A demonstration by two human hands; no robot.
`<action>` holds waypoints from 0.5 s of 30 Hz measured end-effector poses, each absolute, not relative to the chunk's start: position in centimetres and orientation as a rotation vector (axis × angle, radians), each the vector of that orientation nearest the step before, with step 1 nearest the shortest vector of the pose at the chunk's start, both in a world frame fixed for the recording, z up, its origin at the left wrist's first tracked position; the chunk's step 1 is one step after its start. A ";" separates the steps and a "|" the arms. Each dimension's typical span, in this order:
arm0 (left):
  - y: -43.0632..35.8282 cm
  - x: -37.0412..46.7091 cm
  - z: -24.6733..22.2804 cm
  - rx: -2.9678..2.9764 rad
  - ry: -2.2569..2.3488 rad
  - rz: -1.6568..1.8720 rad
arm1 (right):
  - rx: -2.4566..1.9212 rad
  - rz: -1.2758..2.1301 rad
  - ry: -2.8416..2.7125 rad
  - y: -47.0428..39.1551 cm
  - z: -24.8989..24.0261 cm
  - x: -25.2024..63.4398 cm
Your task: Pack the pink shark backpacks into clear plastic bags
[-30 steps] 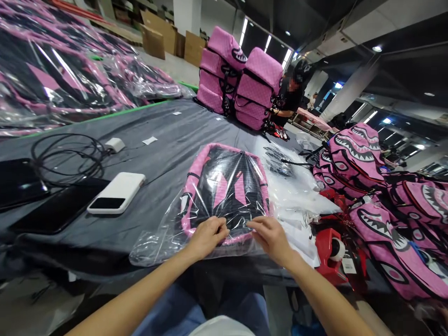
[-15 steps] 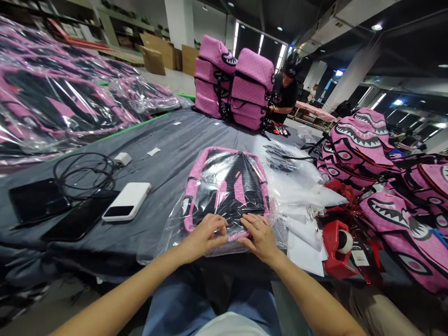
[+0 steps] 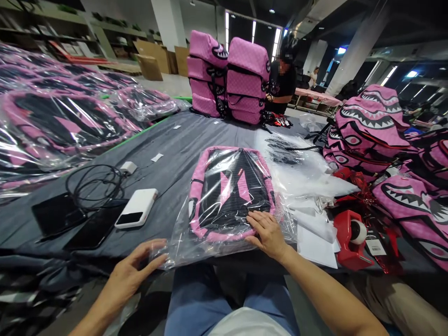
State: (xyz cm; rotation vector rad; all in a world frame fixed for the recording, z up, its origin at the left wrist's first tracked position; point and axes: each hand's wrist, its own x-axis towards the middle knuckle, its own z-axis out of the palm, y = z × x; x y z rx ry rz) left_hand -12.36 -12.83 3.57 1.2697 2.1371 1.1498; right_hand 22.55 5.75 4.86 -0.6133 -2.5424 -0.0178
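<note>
One pink-and-black fabric backpack in a loose, clear plastic sleeve lies near the edge of the grey cloth-covered table; I judge it light, soft, slippery, best held by both sides. My right hand rests unclenched on it; whether my left hand pinches the sleeve's corner, I cannot tell

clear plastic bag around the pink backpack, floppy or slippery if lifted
The clear plastic bag will probably be floppy, given its wrinkled loose edge by the left hand. Glossy glare suggests it may be slippery. The pink backpack inside looks fuller, so may sag less.
</note>
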 end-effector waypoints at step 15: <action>-7.4 -9.4 2.3 1.026 2.345 1.339 | -0.598 -0.081 -2.585 6.0 4.7 22.5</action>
